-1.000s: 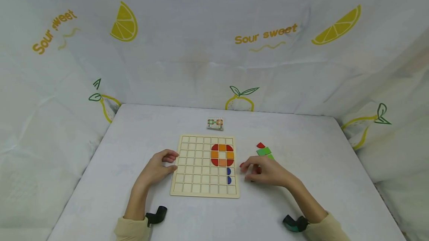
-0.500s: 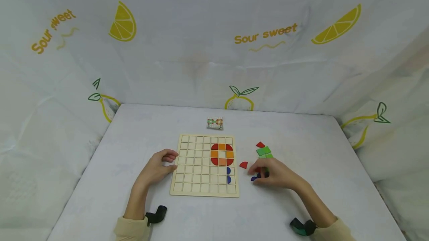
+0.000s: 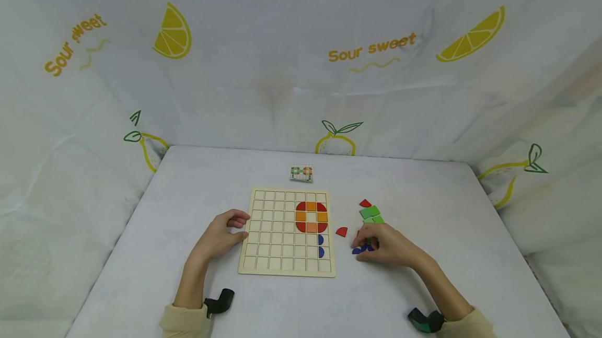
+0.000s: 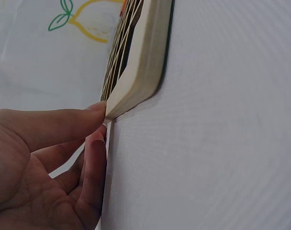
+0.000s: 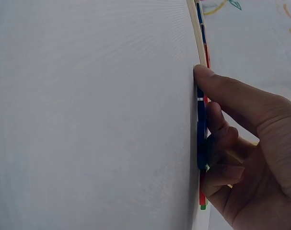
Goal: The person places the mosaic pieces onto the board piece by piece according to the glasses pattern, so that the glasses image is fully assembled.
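Note:
A pale wooden grid board [image 3: 277,239] lies on the table. Red and orange pieces form a ring [image 3: 301,216] at its upper right, with two blue half-round pieces [image 3: 321,252] below. My left hand [image 3: 221,233] touches the board's left edge with thumb and fingertips; in the left wrist view the thumb [image 4: 78,125] meets the wooden rim. Right of the board, my right hand [image 3: 390,244] is lowered over loose blue pieces [image 3: 356,251], thumb and forefinger apart. Its fingers are beside stacked blue edges [image 5: 202,143] in the right wrist view. The palm hides some pieces.
Green pieces [image 3: 369,212] and a red piece [image 3: 365,203] lie beyond the right hand. Another red piece [image 3: 342,232] is between board and hand. A small pattern card [image 3: 301,173] lies behind the board. White printed cloth [image 3: 263,92] rises at the back.
My right hand has drawn back to the right from beside the board to the loose blue pieces, uncovering the red piece. The left hand stays at the board's edge.

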`<state>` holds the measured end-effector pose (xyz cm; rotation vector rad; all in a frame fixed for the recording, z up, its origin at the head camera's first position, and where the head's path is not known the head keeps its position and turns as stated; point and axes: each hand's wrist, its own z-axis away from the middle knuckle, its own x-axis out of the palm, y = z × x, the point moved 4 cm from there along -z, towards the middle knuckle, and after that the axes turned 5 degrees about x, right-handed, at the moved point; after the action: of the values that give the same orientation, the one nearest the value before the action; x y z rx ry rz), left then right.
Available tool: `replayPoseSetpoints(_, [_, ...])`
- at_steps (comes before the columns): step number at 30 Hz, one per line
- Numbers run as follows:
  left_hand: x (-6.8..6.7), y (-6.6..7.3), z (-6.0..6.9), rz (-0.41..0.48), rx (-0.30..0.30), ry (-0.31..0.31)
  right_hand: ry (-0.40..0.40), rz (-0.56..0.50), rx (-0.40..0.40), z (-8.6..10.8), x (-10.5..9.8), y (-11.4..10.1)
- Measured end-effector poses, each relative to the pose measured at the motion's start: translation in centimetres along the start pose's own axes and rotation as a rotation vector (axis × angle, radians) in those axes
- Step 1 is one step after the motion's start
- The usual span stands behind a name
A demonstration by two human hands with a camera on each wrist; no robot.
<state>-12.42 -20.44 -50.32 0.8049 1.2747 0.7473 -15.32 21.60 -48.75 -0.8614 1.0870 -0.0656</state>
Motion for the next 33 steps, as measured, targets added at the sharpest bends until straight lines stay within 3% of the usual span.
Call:
replayPoseSetpoints(16, [0.0, -0.1, 0.0, 0.005, 0.0, 0.0, -0.011, 0.01, -0.01, -0.2, 0.1, 0.1])
replayPoseSetpoints(33, [0.0, 0.0, 0.1, 0.01, -0.007, 0.001, -0.005, -0.113, 0.019, -1.2, 0.4, -1.4])
